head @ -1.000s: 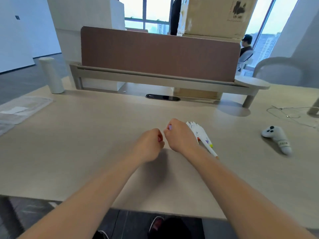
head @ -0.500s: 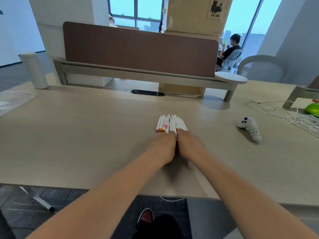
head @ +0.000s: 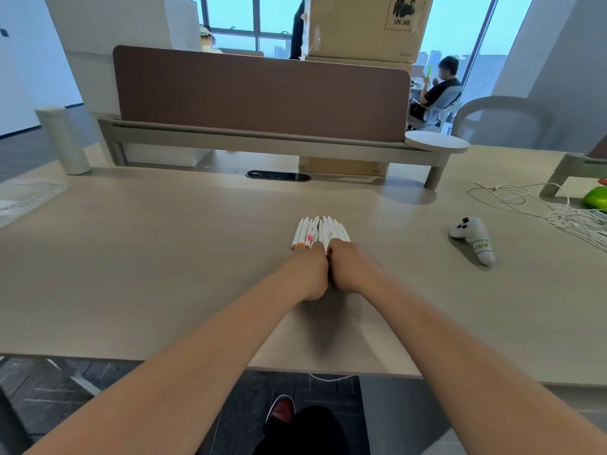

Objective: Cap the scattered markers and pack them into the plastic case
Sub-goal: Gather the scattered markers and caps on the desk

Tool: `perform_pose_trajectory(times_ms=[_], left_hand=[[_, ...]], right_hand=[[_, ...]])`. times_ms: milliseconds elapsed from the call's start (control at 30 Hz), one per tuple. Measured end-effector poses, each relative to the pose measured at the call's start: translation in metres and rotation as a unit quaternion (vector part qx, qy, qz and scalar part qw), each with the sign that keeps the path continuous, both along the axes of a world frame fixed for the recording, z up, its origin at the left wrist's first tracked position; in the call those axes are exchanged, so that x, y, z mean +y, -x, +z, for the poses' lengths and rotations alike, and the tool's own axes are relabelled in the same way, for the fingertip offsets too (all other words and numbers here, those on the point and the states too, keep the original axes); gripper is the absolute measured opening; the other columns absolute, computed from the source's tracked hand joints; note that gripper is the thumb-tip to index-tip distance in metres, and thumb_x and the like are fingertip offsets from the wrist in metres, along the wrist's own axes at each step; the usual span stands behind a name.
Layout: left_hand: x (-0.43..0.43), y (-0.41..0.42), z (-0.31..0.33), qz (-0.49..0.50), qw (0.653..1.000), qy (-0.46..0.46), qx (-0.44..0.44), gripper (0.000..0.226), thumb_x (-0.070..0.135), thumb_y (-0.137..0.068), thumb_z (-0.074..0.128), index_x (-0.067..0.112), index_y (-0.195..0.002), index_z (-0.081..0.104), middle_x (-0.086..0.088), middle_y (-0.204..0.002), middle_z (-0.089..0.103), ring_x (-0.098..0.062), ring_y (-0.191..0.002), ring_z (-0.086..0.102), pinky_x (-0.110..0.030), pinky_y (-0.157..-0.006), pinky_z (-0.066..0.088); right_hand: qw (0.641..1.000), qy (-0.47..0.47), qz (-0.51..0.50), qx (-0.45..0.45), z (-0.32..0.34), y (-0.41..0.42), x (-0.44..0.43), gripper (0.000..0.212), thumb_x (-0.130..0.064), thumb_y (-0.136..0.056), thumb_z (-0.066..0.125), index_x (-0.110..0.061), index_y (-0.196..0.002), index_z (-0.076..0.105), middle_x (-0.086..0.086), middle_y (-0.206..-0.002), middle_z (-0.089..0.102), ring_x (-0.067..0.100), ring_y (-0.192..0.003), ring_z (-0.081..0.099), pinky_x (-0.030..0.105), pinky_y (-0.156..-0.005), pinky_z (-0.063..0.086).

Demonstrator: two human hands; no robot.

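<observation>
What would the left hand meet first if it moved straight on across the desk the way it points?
The row of white markers: the left hand points at their near ends and seems to touch them, though depth is unclear.

The markers [head: 320, 229] are thin white sticks. They lie flat near the middle of the table [head: 164, 257], side by side and touching, in a tight row that spreads a little like a fan. The left ones show small orange, pink and red near ends. The other near ends are hidden.
</observation>
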State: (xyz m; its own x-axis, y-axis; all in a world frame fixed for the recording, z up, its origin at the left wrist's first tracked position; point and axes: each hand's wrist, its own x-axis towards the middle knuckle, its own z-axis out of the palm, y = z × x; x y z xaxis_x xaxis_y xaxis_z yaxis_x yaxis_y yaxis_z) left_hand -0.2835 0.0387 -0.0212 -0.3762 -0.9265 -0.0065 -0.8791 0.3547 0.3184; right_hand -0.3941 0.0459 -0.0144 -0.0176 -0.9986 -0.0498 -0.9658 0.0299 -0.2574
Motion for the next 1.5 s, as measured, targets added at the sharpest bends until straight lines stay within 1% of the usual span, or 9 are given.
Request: perform_pose_trajectory(times_ms=[167, 300, 400, 567, 767, 1033, 1200, 1367, 1500], left_hand=[[-0.003, -0.001, 0.002, 0.018, 0.999, -0.027, 0.004, 0.042, 0.019, -0.097, 0.051, 0.009, -0.135, 0.039, -0.019, -0.136, 0.045, -0.033, -0.113, 0.057, -0.031, -0.078, 0.041], [-0.001, 0.000, 0.003, 0.010, 0.998, -0.049, -0.034, 0.066, 0.014, -0.093, 0.059, 0.005, -0.147, 0.022, -0.027, -0.143, 0.030, -0.036, -0.109, 0.059, -0.031, -0.075, 0.040], [-0.001, -0.002, 0.001, 0.005, 1.000, -0.022, -0.022, 0.055, 0.015, -0.094, 0.055, 0.005, -0.142, 0.029, -0.023, -0.140, 0.036, -0.033, -0.104, 0.061, -0.030, -0.075, 0.042], [-0.001, -0.005, -0.004, -0.009, 1.000, 0.004, -0.015, 0.058, 0.021, -0.094, 0.059, 0.004, -0.142, 0.030, -0.025, -0.133, 0.035, -0.017, -0.061, 0.038, -0.032, -0.067, 0.037], [0.004, -0.008, -0.003, -0.016, 1.000, 0.019, 0.002, 0.051, 0.023, -0.092, 0.060, 0.006, -0.135, 0.038, -0.023, -0.132, 0.037, -0.024, -0.082, 0.043, -0.033, -0.079, 0.047], [0.010, -0.016, -0.002, -0.008, 0.998, 0.050, 0.037, 0.030, 0.017, -0.092, 0.060, 0.011, -0.119, 0.049, -0.015, -0.125, 0.047, -0.022, -0.086, 0.047, -0.027, -0.073, 0.042], [0.014, -0.017, -0.003, -0.016, 0.999, 0.038, 0.015, 0.049, 0.022, -0.088, 0.067, 0.011, -0.131, 0.047, -0.018, -0.128, 0.040, -0.032, -0.099, 0.055, -0.039, -0.087, 0.051], [0.020, -0.019, 0.000, -0.012, 0.999, 0.047, 0.013, 0.047, 0.022, -0.089, 0.065, 0.010, -0.131, 0.047, -0.018, -0.131, 0.039, -0.033, -0.099, 0.056, -0.036, -0.082, 0.049], [0.024, -0.021, -0.001, -0.005, 0.999, 0.051, 0.012, 0.051, 0.027, -0.089, 0.067, 0.010, -0.132, 0.044, -0.018, -0.129, 0.038, -0.034, -0.100, 0.055, -0.039, -0.082, 0.048]], right_hand=[[1.000, -0.014, -0.009, -0.025, 0.000, 0.001, 0.001, 0.024, -0.012, -0.090, 0.058, -0.019, -0.075, 0.040, -0.002, -0.071, 0.046, 0.013, -0.060, 0.042, 0.026, -0.047, 0.026], [1.000, -0.021, -0.010, -0.019, 0.004, 0.000, 0.004, 0.031, -0.012, -0.091, 0.059, -0.020, -0.069, 0.038, -0.003, -0.068, 0.045, 0.014, -0.059, 0.042, 0.024, -0.045, 0.025], [1.000, -0.023, -0.006, -0.015, 0.006, 0.000, 0.007, 0.034, -0.010, -0.091, 0.059, -0.022, -0.067, 0.038, -0.005, -0.066, 0.045, 0.009, -0.056, 0.039, 0.022, -0.045, 0.025], [1.000, 0.000, -0.016, 0.001, 0.004, 0.001, 0.011, 0.016, -0.008, -0.089, 0.055, -0.017, -0.078, 0.047, 0.002, -0.075, 0.051, 0.022, -0.067, 0.048, 0.028, -0.049, 0.033], [1.000, 0.021, -0.017, 0.005, 0.005, 0.004, 0.018, 0.006, -0.012, -0.091, 0.055, -0.014, -0.096, 0.054, 0.006, -0.090, 0.056, 0.022, -0.071, 0.050, 0.028, -0.049, 0.033], [1.000, 0.027, -0.011, 0.008, 0.008, 0.003, 0.028, 0.028, -0.011, -0.094, 0.055, -0.010, -0.121, 0.059, 0.012, -0.114, 0.062, 0.022, -0.082, 0.052, 0.029, -0.068, 0.042], [0.999, 0.039, -0.008, 0.010, 0.008, 0.002, 0.032, 0.026, -0.013, -0.095, 0.053, -0.012, -0.121, 0.059, 0.011, -0.112, 0.061, 0.022, -0.084, 0.054, 0.029, -0.068, 0.043], [0.999, 0.048, -0.014, 0.008, 0.007, 0.002, 0.037, 0.023, -0.015, -0.095, 0.055, -0.015, -0.117, 0.058, 0.006, -0.100, 0.054, 0.022, -0.080, 0.054, 0.031, -0.065, 0.042], [0.998, 0.056, -0.012, 0.016, 0.005, 0.002, 0.041, 0.023, -0.018, -0.093, 0.055, -0.014, -0.115, 0.057, 0.011, -0.110, 0.055, 0.025, -0.080, 0.050, 0.031, -0.065, 0.040]])
